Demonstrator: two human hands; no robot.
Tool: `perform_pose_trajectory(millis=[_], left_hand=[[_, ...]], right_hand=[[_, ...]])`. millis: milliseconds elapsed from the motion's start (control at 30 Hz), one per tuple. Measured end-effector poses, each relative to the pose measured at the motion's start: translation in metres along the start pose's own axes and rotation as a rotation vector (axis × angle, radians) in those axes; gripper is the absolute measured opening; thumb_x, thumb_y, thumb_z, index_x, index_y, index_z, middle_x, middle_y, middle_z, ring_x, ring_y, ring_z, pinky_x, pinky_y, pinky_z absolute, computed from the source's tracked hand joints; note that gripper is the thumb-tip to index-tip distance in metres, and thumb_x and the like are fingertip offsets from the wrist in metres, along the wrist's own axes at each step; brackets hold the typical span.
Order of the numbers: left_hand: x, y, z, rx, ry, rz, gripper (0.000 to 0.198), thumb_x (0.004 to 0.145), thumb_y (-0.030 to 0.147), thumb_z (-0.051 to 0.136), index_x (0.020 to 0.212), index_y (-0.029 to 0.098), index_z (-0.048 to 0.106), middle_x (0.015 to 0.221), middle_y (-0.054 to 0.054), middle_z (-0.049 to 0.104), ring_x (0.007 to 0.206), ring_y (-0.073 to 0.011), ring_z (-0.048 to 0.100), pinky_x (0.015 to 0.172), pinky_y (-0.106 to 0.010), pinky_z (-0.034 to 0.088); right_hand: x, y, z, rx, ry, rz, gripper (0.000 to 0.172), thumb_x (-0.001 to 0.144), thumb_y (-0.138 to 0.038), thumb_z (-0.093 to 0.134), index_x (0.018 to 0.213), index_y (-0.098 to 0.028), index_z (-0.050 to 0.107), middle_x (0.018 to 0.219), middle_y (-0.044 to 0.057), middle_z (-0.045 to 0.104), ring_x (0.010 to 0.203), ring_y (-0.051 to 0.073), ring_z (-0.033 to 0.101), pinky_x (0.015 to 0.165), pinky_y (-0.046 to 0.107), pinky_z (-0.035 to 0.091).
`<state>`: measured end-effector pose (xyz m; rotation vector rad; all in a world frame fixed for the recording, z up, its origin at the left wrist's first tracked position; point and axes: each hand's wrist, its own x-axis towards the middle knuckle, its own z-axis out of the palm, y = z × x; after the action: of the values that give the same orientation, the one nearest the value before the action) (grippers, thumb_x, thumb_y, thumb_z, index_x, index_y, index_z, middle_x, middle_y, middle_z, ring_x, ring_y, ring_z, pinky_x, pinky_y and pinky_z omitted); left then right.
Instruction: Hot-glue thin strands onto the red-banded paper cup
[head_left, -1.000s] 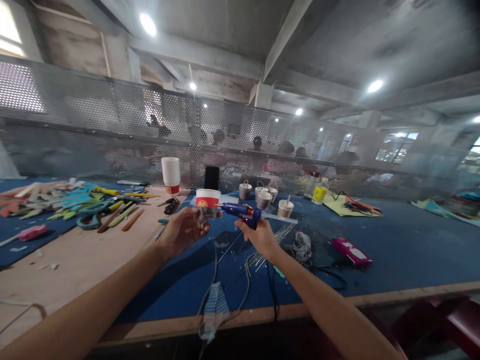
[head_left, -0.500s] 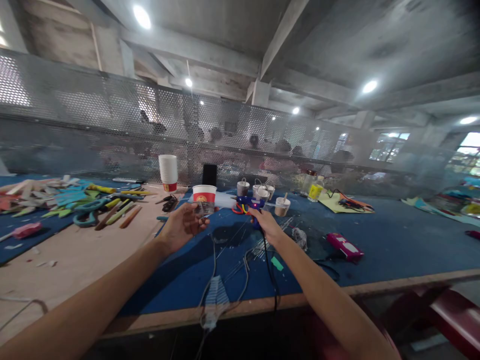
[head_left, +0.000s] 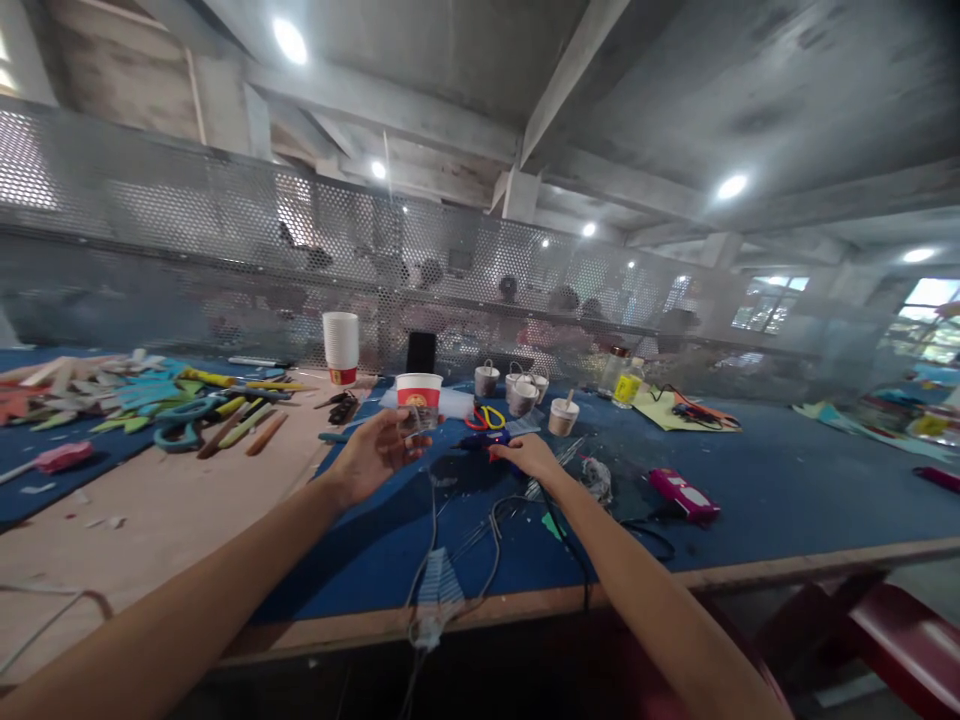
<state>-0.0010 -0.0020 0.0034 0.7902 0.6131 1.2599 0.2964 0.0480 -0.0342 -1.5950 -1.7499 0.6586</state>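
My left hand (head_left: 373, 462) is closed round a red-and-white paper cup (head_left: 421, 396), held upright above the blue mat. The lower part of the cup looks dark and grey. To its right, my right hand (head_left: 531, 456) grips a blue hot glue gun (head_left: 486, 440) with a small red light lit on its body. The gun's tip points left, below and right of the cup, and does not touch it. My fingers and the low angle hide most of the handle. Just behind the gun lie red-and-yellow-handled scissors (head_left: 491, 416).
Several small grey cups (head_left: 523, 398) stand behind my right hand. A stack of paper cups (head_left: 341, 345) and a black phone (head_left: 421, 352) are at the back. Tools with blue-handled scissors (head_left: 178, 428) lie left. A magenta pack (head_left: 682, 494) lies right; cables trail over the front edge.
My right hand has lowered the glue gun towards the mat, uncovering more of the scissors behind it. My left hand still holds the cup, slightly further right in view.
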Motion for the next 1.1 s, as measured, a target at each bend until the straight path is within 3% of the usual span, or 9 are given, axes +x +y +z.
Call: perform_pose_trajectory(millis=[67, 167, 233, 300, 367, 500, 600, 800, 1100], left_hand=[[0.000, 0.000, -0.001, 0.014, -0.053, -0.001, 0.015, 0.084, 0.016, 0.072, 0.099, 0.012, 0.076, 0.103, -0.018, 0.084, 0.083, -0.0253, 0.080, 0.068, -0.030, 0.062], [0.000, -0.001, 0.001, 0.029, -0.108, -0.010, 0.024, 0.085, 0.016, 0.073, 0.108, 0.012, 0.078, 0.114, -0.018, 0.083, 0.090, -0.0258, 0.080, 0.074, -0.031, 0.063], [0.001, -0.003, 0.001, 0.035, -0.128, 0.005, 0.027, 0.085, 0.017, 0.073, 0.111, 0.011, 0.078, 0.117, -0.019, 0.082, 0.095, -0.0271, 0.080, 0.079, -0.032, 0.063], [0.003, -0.005, 0.001, 0.046, -0.148, 0.032, 0.027, 0.085, 0.019, 0.074, 0.111, 0.011, 0.079, 0.119, -0.020, 0.082, 0.104, -0.0293, 0.079, 0.087, -0.034, 0.062], [0.004, -0.007, 0.001, 0.071, -0.151, 0.053, 0.025, 0.086, 0.020, 0.074, 0.108, 0.013, 0.081, 0.118, -0.017, 0.083, 0.110, -0.0300, 0.078, 0.092, -0.036, 0.061], [0.000, -0.009, 0.003, 0.139, -0.115, 0.074, 0.021, 0.087, 0.022, 0.075, 0.106, 0.017, 0.082, 0.113, -0.012, 0.084, 0.112, -0.0294, 0.077, 0.096, -0.035, 0.059], [-0.002, -0.009, 0.004, 0.178, -0.066, 0.068, 0.023, 0.086, 0.023, 0.076, 0.107, 0.017, 0.082, 0.111, -0.012, 0.084, 0.111, -0.0288, 0.076, 0.094, -0.034, 0.059], [0.002, -0.012, 0.001, 0.179, -0.185, 0.092, 0.022, 0.093, 0.026, 0.069, 0.107, 0.016, 0.082, 0.122, -0.013, 0.081, 0.121, -0.0285, 0.071, 0.103, -0.038, 0.055], [0.001, -0.013, 0.003, 0.171, -0.198, 0.028, 0.026, 0.091, 0.029, 0.068, 0.109, 0.017, 0.083, 0.126, -0.012, 0.081, 0.132, -0.0331, 0.065, 0.110, -0.042, 0.051]], right_hand=[[-0.001, 0.000, -0.001, -0.165, 0.014, -0.005, 0.059, 0.078, -0.062, 0.078, 0.046, -0.024, 0.046, 0.043, -0.007, 0.037, 0.047, 0.012, 0.038, 0.051, 0.025, 0.023], [-0.005, -0.001, -0.001, -0.340, 0.155, -0.029, 0.044, 0.078, -0.055, 0.083, 0.064, -0.023, 0.057, 0.058, -0.004, 0.057, 0.061, 0.016, 0.057, 0.059, 0.025, 0.037], [-0.008, -0.007, 0.000, -0.343, 0.259, -0.093, 0.031, 0.080, -0.045, 0.084, 0.077, -0.022, 0.063, 0.078, 0.001, 0.069, 0.080, 0.020, 0.068, 0.072, 0.028, 0.047], [-0.013, -0.020, 0.005, -0.233, 0.261, -0.186, 0.018, 0.087, -0.035, 0.077, 0.090, -0.021, 0.066, 0.098, 0.006, 0.074, 0.099, 0.023, 0.070, 0.087, 0.034, 0.051], [-0.019, -0.039, 0.015, 0.038, 0.085, -0.241, 0.015, 0.092, -0.032, 0.072, 0.102, -0.021, 0.067, 0.104, 0.007, 0.076, 0.102, 0.022, 0.072, 0.095, 0.038, 0.053], [-0.037, -0.077, 0.041, 0.619, -0.311, -0.301, 0.043, 0.081, -0.045, 0.085, 0.113, -0.022, 0.067, 0.113, 0.007, 0.078, 0.112, 0.023, 0.073, 0.103, 0.038, 0.054], [-0.047, -0.089, 0.051, 0.760, -0.417, -0.257, 0.055, 0.071, -0.051, 0.092, 0.110, -0.019, 0.069, 0.099, 0.005, 0.079, 0.106, 0.023, 0.075, 0.105, 0.039, 0.053], [-0.045, -0.082, 0.040, 0.770, -0.251, -0.214, 0.048, 0.070, -0.059, 0.089, 0.090, -0.018, 0.073, 0.075, -0.001, 0.074, 0.078, 0.018, 0.073, 0.092, 0.035, 0.055], [-0.043, -0.081, 0.030, 0.797, -0.105, -0.222, 0.036, 0.079, -0.054, 0.081, 0.087, -0.020, 0.073, 0.079, 0.002, 0.076, 0.088, 0.021, 0.073, 0.091, 0.033, 0.053]])
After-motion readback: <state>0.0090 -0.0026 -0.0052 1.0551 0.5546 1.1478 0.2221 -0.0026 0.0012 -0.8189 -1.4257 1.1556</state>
